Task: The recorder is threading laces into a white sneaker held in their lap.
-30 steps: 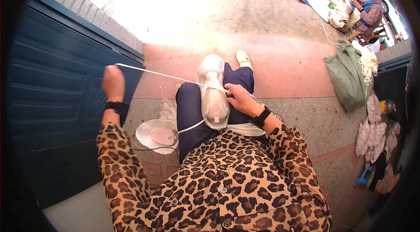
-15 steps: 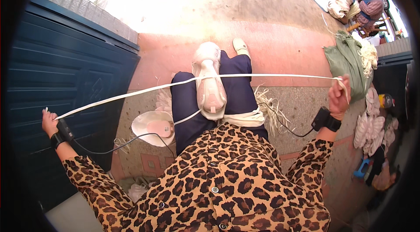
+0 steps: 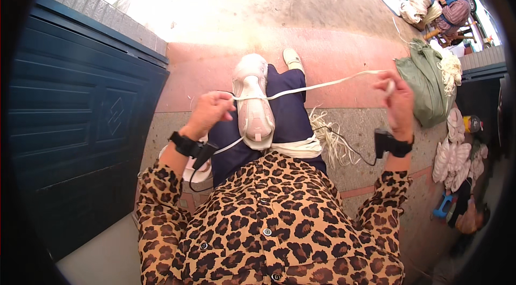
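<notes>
Now pinching a flat white fabric lace (image 3: 322,85) in nearly closed left grip (image 3: 231,99) and right grip (image 3: 388,76); between them, nearer the left, a pale-pink mesh shoe (image 3: 257,116). Could leave the lace uneven by tugging one side harder.

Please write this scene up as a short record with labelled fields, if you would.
Work: pale shoe on dark trousers, white lace across it
Left grip: by the lace, left of the shoe; pinch unclear
Right grip: holding the lace out rightward
Floor: loose strands, green sack
Left side: dark blue door
Background: seated person
</notes>
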A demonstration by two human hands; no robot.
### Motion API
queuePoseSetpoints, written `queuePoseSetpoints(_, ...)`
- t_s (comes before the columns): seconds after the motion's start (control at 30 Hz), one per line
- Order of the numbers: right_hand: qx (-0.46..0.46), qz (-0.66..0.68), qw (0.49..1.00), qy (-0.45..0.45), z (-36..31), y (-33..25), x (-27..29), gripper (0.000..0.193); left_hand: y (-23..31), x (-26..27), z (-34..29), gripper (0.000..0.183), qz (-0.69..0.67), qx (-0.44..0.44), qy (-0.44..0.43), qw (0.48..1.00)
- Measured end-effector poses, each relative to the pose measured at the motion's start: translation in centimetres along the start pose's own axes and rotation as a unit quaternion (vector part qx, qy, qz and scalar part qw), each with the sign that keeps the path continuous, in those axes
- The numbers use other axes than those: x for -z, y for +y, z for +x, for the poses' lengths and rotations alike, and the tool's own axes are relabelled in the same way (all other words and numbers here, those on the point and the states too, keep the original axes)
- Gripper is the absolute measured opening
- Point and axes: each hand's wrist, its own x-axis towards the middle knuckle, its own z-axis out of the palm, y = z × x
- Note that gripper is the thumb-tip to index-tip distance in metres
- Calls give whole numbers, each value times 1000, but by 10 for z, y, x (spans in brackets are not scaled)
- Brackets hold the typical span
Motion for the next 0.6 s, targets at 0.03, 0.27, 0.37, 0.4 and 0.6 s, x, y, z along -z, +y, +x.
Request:
queuePoseSetpoints(0.03,-37,-29,999,-25,-1,16,-26,20,-3,-19,4,16,-16,31,-16,999)
queuePoseSetpoints(0.27,232,-316,891,-228,-16,85,-159,15,-24,-66,47,15,-81,131,-38,987)
queuePoseSetpoints(0.37,56,-249,924,-283,-17,88,-183,17,-31,-74,58,15,-99,134,-31,986)
queuePoseSetpoints(0.4,-47,-202,933,-293,-17,86,-188,18,-35,-76,61,15,-107,111,-11,988)
queuePoseSetpoints(0.6,2,-235,910,-342,1,130,-191,27,-40,-86,49,14,-181,32,44,982)
